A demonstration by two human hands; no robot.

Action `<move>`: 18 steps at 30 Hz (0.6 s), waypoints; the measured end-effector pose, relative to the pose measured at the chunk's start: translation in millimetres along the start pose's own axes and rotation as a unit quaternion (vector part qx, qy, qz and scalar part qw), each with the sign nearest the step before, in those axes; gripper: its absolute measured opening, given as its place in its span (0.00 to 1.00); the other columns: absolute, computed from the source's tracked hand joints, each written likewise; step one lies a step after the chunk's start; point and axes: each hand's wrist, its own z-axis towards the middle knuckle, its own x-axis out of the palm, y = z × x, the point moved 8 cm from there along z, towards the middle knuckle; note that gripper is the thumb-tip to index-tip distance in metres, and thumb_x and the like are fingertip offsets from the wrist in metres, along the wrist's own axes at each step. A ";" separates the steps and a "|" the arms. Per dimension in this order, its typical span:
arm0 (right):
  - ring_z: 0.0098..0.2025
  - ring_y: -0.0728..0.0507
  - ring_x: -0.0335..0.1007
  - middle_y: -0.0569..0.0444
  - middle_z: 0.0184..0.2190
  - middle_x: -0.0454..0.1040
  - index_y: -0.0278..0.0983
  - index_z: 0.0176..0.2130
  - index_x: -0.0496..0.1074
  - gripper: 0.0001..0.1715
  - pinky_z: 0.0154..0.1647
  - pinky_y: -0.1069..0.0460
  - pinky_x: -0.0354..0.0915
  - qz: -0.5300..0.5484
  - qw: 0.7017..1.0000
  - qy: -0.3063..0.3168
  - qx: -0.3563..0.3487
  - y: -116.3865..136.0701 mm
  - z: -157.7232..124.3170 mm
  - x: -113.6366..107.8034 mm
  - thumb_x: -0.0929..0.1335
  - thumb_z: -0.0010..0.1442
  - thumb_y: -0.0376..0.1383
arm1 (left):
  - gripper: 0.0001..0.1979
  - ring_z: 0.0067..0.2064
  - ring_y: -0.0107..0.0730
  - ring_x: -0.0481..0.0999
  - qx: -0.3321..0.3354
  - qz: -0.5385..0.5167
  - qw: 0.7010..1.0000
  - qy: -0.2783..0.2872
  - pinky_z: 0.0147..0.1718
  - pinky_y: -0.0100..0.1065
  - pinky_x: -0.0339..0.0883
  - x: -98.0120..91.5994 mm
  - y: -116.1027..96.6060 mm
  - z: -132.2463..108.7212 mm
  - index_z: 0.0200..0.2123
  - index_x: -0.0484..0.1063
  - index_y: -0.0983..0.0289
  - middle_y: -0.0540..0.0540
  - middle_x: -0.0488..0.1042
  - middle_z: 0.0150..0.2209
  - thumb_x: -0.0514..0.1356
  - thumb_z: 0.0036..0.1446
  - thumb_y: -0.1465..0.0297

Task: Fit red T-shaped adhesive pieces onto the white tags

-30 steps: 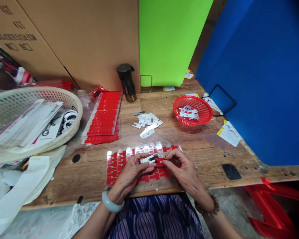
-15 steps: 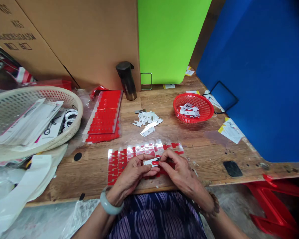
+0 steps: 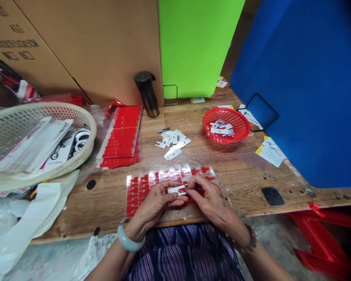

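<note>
Between thumb and fingers, my left hand [image 3: 160,196] holds a small flat metal plate [image 3: 174,190] with a slot. My right hand [image 3: 207,197] pinches a small red sticker [image 3: 181,190] at the plate's right end; the fingertips hide part of it. Both hands are just above a clear sheet of red stickers [image 3: 133,195] lying at the table's front edge. Farther back lies a loose pile of similar slotted metal plates [image 3: 174,141]. To the right of the pile, a red basket [image 3: 242,133] contains several plates, some showing red.
At left stands a large cream basket [image 3: 89,146] with printed cards and black-and-white rings. Stacked red sticker sheets [image 3: 121,136] lie beside it. A dark tumbler [image 3: 148,95] stands before a cardboard box [image 3: 105,50]. Green [image 3: 197,47] and blue boards [image 3: 304,101] rise behind and right.
Both hands stay nearly in place. The red sticker appears to lie further over the plate's slotted end, with my right fingers still at it. The view has shifted slightly.
</note>
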 end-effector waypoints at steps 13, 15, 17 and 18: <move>0.28 0.50 0.62 0.59 0.25 0.67 0.38 0.28 0.64 0.07 0.29 0.55 0.58 0.003 1.000 -0.004 0.005 3.6 1.8 -1.5 0.63 0.55 0.28 | 0.18 0.32 0.33 0.80 0.000 -0.007 1.000 0.001 0.34 0.26 0.73 0.1 -0.8 2.3 0.42 0.68 0.72 0.63 0.79 0.32 0.64 0.46 0.82; 0.28 0.50 0.62 0.59 0.25 0.67 0.38 0.28 0.64 0.07 0.30 0.55 0.59 0.003 1.000 -0.005 0.001 4.5 2.2 -1.6 0.63 0.54 0.27 | 0.18 0.32 0.33 0.80 0.003 -0.006 1.000 0.003 0.35 0.27 0.73 0.1 -1.0 2.4 0.42 0.69 0.71 0.62 0.79 0.34 0.64 0.46 0.81; 0.28 0.50 0.62 0.59 0.25 0.67 0.38 0.28 0.64 0.07 0.29 0.55 0.58 -0.002 1.000 -0.006 0.001 4.4 2.2 -1.7 0.63 0.55 0.28 | 0.18 0.33 0.34 0.80 0.006 -0.005 1.000 0.001 0.36 0.28 0.74 -0.3 -1.2 2.3 0.42 0.69 0.71 0.62 0.79 0.35 0.65 0.46 0.81; 0.28 0.49 0.62 0.59 0.25 0.67 0.38 0.28 0.64 0.07 0.29 0.55 0.58 -0.004 1.000 -0.006 0.002 4.1 2.1 -1.4 0.63 0.55 0.28 | 0.18 0.33 0.34 0.80 0.007 -0.004 1.000 0.001 0.36 0.28 0.74 -0.4 -1.3 2.1 0.42 0.70 0.71 0.62 0.79 0.36 0.65 0.46 0.81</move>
